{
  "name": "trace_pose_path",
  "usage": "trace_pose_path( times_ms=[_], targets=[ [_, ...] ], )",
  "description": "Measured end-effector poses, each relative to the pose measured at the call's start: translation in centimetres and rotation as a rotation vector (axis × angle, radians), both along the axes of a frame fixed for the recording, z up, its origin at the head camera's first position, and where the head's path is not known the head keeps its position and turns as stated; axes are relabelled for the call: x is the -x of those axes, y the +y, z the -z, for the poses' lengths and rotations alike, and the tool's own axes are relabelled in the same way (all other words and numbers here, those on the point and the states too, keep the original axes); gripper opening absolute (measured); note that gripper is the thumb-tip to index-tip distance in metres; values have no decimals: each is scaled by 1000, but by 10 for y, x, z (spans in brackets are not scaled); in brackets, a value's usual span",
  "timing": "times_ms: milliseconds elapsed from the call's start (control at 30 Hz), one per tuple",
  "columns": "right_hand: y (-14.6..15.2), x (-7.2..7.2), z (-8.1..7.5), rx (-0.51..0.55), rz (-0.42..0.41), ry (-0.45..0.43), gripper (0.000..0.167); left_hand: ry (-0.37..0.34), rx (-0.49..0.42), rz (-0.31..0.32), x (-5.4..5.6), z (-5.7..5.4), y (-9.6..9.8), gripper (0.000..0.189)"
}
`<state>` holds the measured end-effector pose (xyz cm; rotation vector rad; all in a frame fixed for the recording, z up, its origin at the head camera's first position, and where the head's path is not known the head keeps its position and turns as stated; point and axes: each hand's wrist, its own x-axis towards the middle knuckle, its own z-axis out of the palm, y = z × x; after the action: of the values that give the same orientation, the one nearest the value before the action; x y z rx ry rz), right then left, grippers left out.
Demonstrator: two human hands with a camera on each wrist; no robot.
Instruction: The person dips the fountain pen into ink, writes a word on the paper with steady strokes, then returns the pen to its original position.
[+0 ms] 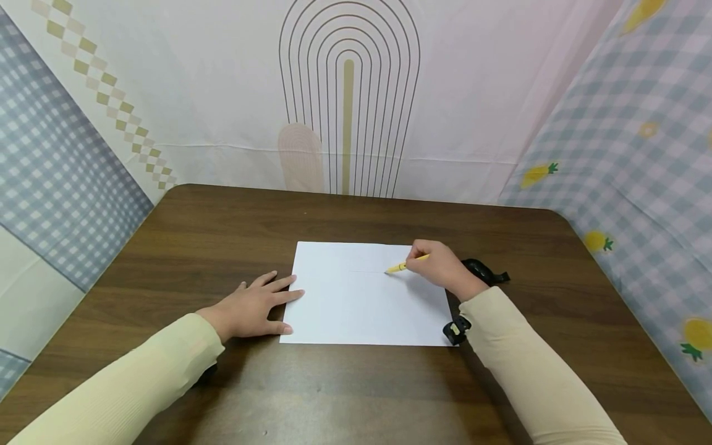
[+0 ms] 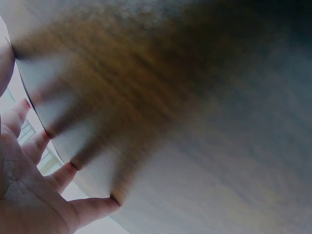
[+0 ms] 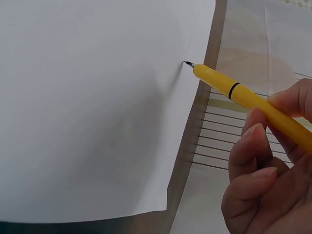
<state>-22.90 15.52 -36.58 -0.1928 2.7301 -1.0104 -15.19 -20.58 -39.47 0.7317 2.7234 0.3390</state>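
A white sheet of paper [image 1: 356, 309] lies on the brown wooden table. On its left edge rests my left hand [image 1: 250, 309], fingers spread, with some fingertips and the thumb on the paper. In the left wrist view, the left hand's fingertips [image 2: 114, 201] touch the surface, palm raised. My right hand [image 1: 436, 264] pinches a yellow fountain pen [image 3: 253, 100] between thumb and fingers, over the paper's upper right part. The nib [image 3: 189, 63] meets the paper in the right wrist view. A faint thin line [image 1: 367, 272] runs leftward from the pen tip.
Just beyond the right wrist lies a black object [image 1: 479, 269], partly hidden by the hand. The brown table [image 1: 334, 395] extends around the sheet. A white patterned cloth [image 1: 222, 93] hangs behind it, and checked cloths [image 1: 639, 161] hang at both sides.
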Motion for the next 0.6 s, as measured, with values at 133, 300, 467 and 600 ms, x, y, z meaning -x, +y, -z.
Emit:
trace_pose_path(
  times_ms=[133,300,467,600],
  targets=[
    [3,0,0,-6,4,-7,7,0,-1,-3,0,2,0,72],
    [8,1,0,-5,11,-17,8,-4,0,-6,0,2,0,72],
    [12,1,0,-4,13,-23,8,-5,-1,-2,0,0,0,72],
    [16,0,-1,-6,13,-27,9,-6,0,-3,-1,-1,0,71]
  ],
)
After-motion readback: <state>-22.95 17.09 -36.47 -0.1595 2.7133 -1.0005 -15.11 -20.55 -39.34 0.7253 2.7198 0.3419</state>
